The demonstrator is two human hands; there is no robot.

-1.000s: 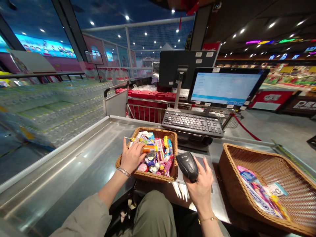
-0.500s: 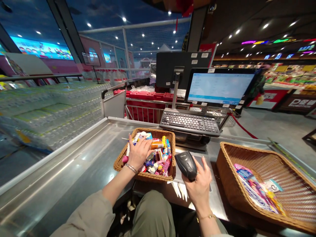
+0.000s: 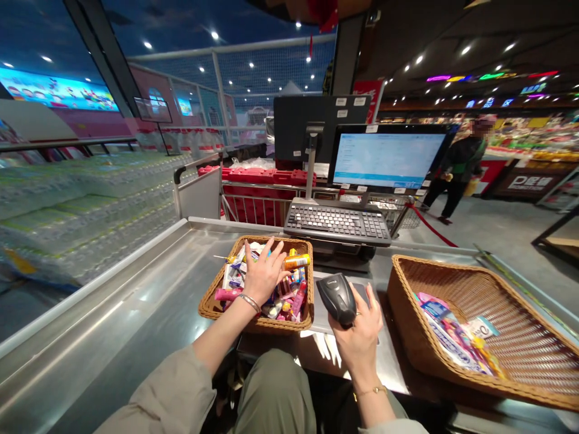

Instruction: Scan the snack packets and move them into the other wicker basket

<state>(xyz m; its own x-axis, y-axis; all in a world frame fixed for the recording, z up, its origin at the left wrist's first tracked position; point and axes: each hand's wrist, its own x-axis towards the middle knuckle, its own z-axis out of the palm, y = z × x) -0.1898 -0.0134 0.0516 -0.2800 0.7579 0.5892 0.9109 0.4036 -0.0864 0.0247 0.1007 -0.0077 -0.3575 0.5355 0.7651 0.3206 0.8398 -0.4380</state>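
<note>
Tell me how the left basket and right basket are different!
The left basket is full of small items; the right basket holds only a few. The left hand is over the left basket; no hand is at the right basket. Both look brown and woven.

Desk point(image 3: 149, 307), left of frame: bare metal, smooth, streaked with glossy reflections. Centre basket point(image 3: 280, 326) and right basket point(image 3: 409, 325): wicker-look weave, ridged. Scanner point(image 3: 337, 298), lower centre: plastic, smooth, slight sheen. Packets point(image 3: 447, 337), lower right: shiny film. Left sleeve point(image 3: 167, 389), lower left: matt cloth.
</note>
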